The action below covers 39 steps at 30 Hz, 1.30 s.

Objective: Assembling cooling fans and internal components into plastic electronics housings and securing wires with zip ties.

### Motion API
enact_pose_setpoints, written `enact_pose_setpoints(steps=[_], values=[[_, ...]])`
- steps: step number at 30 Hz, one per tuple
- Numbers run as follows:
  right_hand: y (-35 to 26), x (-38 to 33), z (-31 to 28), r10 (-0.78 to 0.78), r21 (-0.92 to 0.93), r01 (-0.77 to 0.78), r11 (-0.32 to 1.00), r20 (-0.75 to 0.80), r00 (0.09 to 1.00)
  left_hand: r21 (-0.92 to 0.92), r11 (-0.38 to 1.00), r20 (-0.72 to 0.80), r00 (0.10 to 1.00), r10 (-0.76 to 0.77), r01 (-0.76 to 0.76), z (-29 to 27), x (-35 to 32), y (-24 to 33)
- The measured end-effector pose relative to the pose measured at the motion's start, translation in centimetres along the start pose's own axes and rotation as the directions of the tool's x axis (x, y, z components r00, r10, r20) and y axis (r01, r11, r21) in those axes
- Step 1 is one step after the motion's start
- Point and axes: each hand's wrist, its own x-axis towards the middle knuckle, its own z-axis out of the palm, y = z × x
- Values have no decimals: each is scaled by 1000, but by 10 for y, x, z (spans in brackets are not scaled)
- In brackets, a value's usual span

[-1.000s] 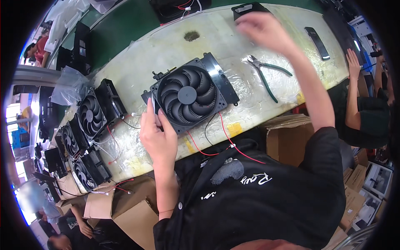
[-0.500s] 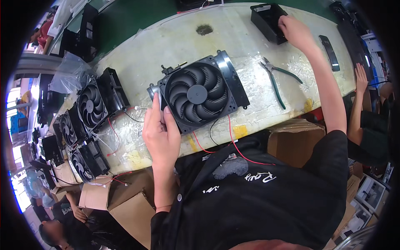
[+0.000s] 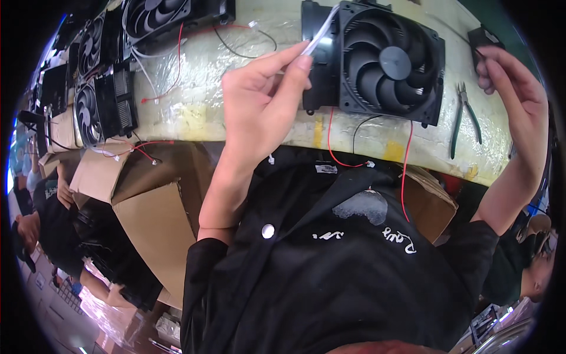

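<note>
A black fan unit with a square frame lies at the table's far middle, red and black wires trailing over its near edge. My left hand is closed at the unit's left side, pinching a thin white strip between thumb and forefinger; the strip slants up across the frame's corner. At the far right, my right hand is raised with thumb and forefinger together on a small dark piece, too small to name. It is just in front of a black open box.
Green-handled pliers lie right of the fan unit. More fan units with loose wires crowd the table's left. Open cardboard boxes stand below the near edge. Other people are at both sides.
My view has shifted, and the fan unit appears farther up and right. My right hand has come out of the black box with a small dark piece. My left hand has lifted the white strip.
</note>
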Motion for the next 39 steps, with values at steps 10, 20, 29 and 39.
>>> enact_pose_setpoints(steps=[10,20,29,39], values=[[-76,106,83,-543,-374,557,742,152,826,-93,987,20,991,-133,134,-6,4,-3],[-65,118,83,-422,-287,497,819,287,860,-145,983,74,992,-105,115,-8,4,-5],[-67,115,85,-486,-309,567,763,305,819,-144,985,77,993,-84,95,-7,4,-3],[-114,108,104,-19,-348,138,927,324,946,-38,966,190,951,-243,254,-22,-9,30]])
